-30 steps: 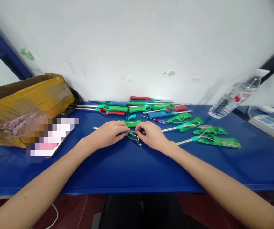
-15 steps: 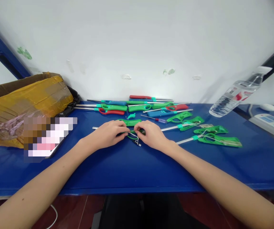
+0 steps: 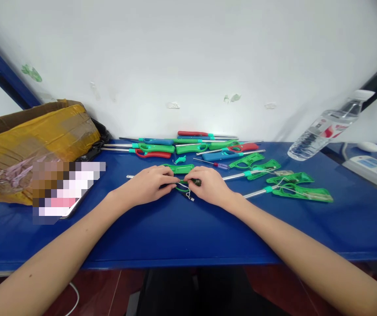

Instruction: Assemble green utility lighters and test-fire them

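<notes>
Close together at the middle of the table, both hands work on an opened green lighter (image 3: 182,188). My left hand (image 3: 154,185) pinches its near part with thumb and forefinger. A metal tube end (image 3: 129,177) sticks out to the left from behind this hand. My right hand (image 3: 208,186) is closed with bent fingers on the other end of the lighter. Between the hands a thin white wire (image 3: 188,190) loops down to a small pale part (image 3: 192,199). Just behind the fingers lies a loose green handle shell (image 3: 180,169). The fingers cover much of the lighter's inside.
Several long-necked lighters (image 3: 155,148) lie along the wall. To the right are opened green lighters (image 3: 302,193) with wires showing, and a screwdriver (image 3: 220,165). A taped carton (image 3: 37,145) and a phone (image 3: 73,210) are at left; a water bottle (image 3: 326,129) and power strip (image 3: 375,171) at right.
The right fingers have shifted slightly, so a bit more of the lighter's dark inside shows beside them. Otherwise the hands and the things on the table stay as they were.
</notes>
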Motion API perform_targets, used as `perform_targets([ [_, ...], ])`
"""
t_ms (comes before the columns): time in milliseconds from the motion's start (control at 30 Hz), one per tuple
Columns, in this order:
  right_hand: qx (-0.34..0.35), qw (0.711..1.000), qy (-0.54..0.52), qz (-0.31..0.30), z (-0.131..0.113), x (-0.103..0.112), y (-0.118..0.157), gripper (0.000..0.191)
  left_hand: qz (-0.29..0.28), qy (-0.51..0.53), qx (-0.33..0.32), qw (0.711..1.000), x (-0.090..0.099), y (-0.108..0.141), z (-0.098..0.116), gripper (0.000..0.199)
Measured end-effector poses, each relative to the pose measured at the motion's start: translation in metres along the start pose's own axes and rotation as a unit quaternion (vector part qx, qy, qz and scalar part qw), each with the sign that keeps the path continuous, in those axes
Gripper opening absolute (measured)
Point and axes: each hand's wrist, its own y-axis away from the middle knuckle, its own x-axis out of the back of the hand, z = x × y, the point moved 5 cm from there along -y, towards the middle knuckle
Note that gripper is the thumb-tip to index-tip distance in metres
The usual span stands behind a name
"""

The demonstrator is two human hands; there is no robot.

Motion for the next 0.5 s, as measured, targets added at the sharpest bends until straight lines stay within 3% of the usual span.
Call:
perform_targets([
  [233, 0.042, 0.997, 0.035, -0.045, -0.010, 0.008, 0.006, 0.023, -0.012, -0.026, -0.012, 1.000, 0.002, 0.000, 0.003, 0.031],
  [500, 0.099, 0.992, 0.076, -0.037, -0.011, 0.005, 0.011, 0.025, -0.002, 0.016, -0.012, 1.000, -0.002, 0.000, -0.001, 0.027],
])
